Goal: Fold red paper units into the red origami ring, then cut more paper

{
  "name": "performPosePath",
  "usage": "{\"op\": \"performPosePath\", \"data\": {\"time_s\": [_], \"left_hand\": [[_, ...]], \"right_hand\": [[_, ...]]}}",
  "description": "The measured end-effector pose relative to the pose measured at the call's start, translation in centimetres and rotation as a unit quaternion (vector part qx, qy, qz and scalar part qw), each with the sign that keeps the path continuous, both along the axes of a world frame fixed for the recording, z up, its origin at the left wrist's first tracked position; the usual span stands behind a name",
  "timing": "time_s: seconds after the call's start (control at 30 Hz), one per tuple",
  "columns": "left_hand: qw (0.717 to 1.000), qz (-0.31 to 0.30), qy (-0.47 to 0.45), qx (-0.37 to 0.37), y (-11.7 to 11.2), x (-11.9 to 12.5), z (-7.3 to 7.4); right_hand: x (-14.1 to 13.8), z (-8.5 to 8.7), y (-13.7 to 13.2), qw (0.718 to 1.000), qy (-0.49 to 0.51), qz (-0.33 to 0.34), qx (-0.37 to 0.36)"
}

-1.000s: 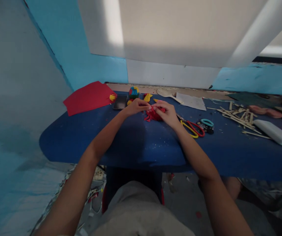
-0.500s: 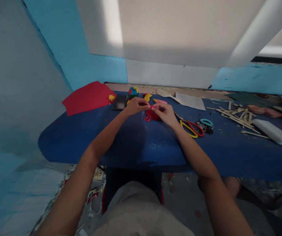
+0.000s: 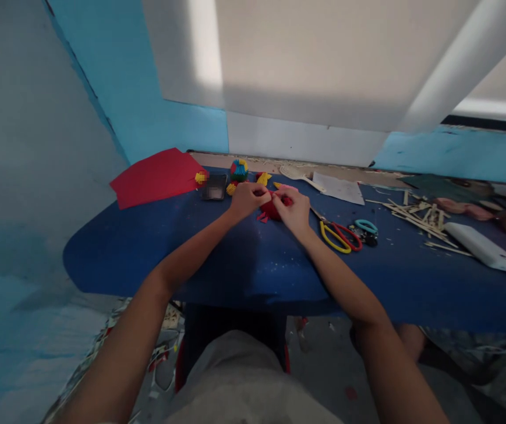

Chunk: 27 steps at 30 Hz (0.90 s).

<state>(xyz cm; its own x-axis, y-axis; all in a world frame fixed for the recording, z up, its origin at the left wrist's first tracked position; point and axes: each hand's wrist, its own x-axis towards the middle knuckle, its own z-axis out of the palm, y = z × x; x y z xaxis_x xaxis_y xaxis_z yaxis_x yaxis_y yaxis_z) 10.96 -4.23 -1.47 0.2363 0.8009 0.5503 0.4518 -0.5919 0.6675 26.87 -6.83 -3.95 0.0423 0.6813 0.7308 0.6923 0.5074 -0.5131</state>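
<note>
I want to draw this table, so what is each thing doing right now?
left hand, pinching the red paper piece
right hand, pinching the same piece
red paper piece, folded, held between both hands
red sheet, lying flat
scissors, lying flat, apparently shut
wooden sticks, scattered loose

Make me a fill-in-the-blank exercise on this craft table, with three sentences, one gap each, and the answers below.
1. The left hand and the right hand both grip a small paper piece whose colour is ____.
2. The scissors lie on the blue table to the ____ of the right hand.
3. The big red sheet lies at the table's far ____ corner.
Missing words: red; right; left.
</note>
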Motion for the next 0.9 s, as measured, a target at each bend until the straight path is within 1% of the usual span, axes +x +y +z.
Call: {"op": "performPosePath", "data": {"time_s": [0.07,0.1,0.2,0.27,0.33,0.4,0.43,0.5,0.57,0.6,0.67,0.73,0.83,0.9], "left_hand": [[1.0,0.03,0.004,-0.002,-0.4,0.2,0.1],[0.999,0.039,0.009,-0.008,-0.4,0.2,0.1],[0.998,0.039,0.027,-0.037,-0.3,0.0,0.3],[0.997,0.034,0.031,-0.059,-0.2,-0.1,0.3],[0.995,0.04,0.024,-0.084,0.0,-0.1,0.4],[0.994,0.042,0.017,-0.1,0.2,-0.2,0.4],[0.994,0.039,0.017,-0.098,0.4,-0.3,0.5],[0.996,0.027,0.019,-0.082,0.6,-0.5,0.5],[0.998,-0.001,0.021,-0.066,0.9,-0.9,0.7],[0.998,-0.022,0.019,-0.059,1.0,-1.0,0.7],[0.997,-0.069,0.019,-0.037,1.2,-1.2,0.8],[0.994,-0.109,0.026,-0.016,1.3,-1.1,0.7],[0.989,-0.146,0.029,-0.014,1.5,-0.9,0.4],[0.987,-0.155,0.031,-0.011,1.7,-0.8,0.1]], "right_hand": [[-0.3,0.3,-0.5,0.994,-0.092,-0.048,0.017],[-0.4,0.5,-0.7,0.988,-0.139,-0.058,0.016],[-0.9,0.8,-1.3,0.965,-0.257,-0.05,-0.019],[-1.4,0.7,-1.7,0.948,-0.311,-0.054,-0.041],[-1.9,0.3,-2.0,0.935,-0.344,-0.071,-0.048],[-2.3,-0.1,-2.1,0.931,-0.353,-0.079,-0.045],[-2.4,-0.3,-2.1,0.935,-0.345,-0.075,-0.044],[-2.0,-0.4,-1.6,0.955,-0.29,-0.045,-0.046],[-1.2,-0.3,-0.8,0.982,-0.18,0.016,-0.053],[-0.7,-0.3,-0.3,0.991,-0.109,0.052,-0.057],[0.3,-0.2,0.6,0.99,0.003,0.121,-0.068],[0.9,-0.1,1.1,0.981,0.067,0.166,-0.081],[1.1,-0.2,1.1,0.973,0.096,0.189,-0.088],[1.1,-0.1,1.0,0.973,0.098,0.193,-0.076]]}}
